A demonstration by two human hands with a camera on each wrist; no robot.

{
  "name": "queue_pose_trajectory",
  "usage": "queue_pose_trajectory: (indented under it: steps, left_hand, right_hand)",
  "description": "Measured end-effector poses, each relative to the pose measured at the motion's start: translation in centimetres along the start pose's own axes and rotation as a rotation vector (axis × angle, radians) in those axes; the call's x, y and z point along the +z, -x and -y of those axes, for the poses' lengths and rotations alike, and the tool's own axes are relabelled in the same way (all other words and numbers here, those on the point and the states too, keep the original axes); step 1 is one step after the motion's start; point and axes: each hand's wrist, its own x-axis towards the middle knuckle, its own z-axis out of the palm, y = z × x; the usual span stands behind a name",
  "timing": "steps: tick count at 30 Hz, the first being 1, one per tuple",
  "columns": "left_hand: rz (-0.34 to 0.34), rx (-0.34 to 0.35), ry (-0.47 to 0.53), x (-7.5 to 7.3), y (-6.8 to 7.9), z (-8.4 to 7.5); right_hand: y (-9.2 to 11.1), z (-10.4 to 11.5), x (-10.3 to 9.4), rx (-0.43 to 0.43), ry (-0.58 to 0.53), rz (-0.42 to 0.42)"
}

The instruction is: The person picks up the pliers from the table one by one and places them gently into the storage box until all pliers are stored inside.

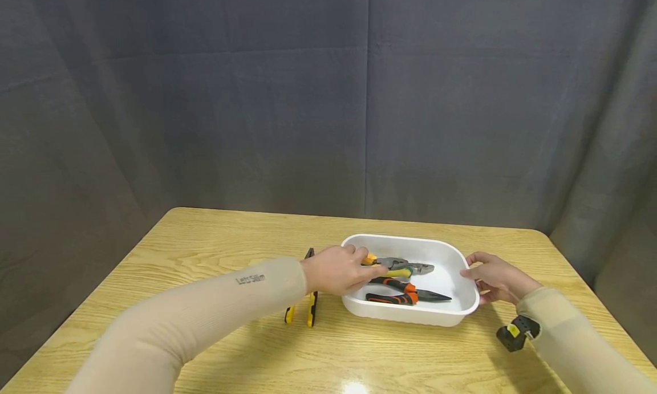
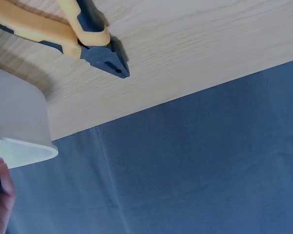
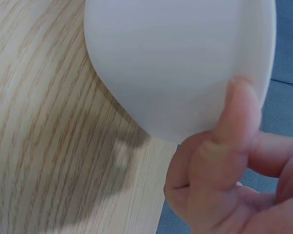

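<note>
A white plastic tray (image 1: 446, 268) stands on the table with several pliers inside. My left hand (image 1: 341, 268) reaches over the tray's left end and holds pliers with yellow-green handles (image 1: 397, 273); its fingers cover part of the grip. In the left wrist view, the fingertips (image 2: 4, 183) touch a dark, rounded end at the frame's edge. At the tray's right end, my right hand (image 1: 495, 277) grips the rim, the thumb (image 3: 239, 107) against the white wall (image 3: 161, 63). Orange-and-black long-nose pliers (image 1: 408, 296) lie in front inside the tray; orange-yellow-handled pliers (image 1: 392, 263) lie behind.
Yellow-and-black pliers (image 1: 312, 311) lie on the wooden table (image 1: 231, 348) left of the tray, partly under my left forearm in the head view. Their dark jaws show in the left wrist view. A dark grey curtain (image 1: 287, 126) hangs behind the table.
</note>
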Motion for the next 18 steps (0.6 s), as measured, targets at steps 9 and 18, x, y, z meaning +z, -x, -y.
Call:
queue_pose_trajectory:
  steps: [9,18]
  left_hand:
    - [-0.071,0.066,-0.053,0.5,-1.1,-0.1]
    - [-0.027,0.070,-0.056,0.5,-2.1,-0.6]
  right_hand:
    - [-0.2,-0.1,0.0,0.002,0.008,-0.005]
    - [-0.2,-0.2,0.0,0.004,0.001,-0.009]
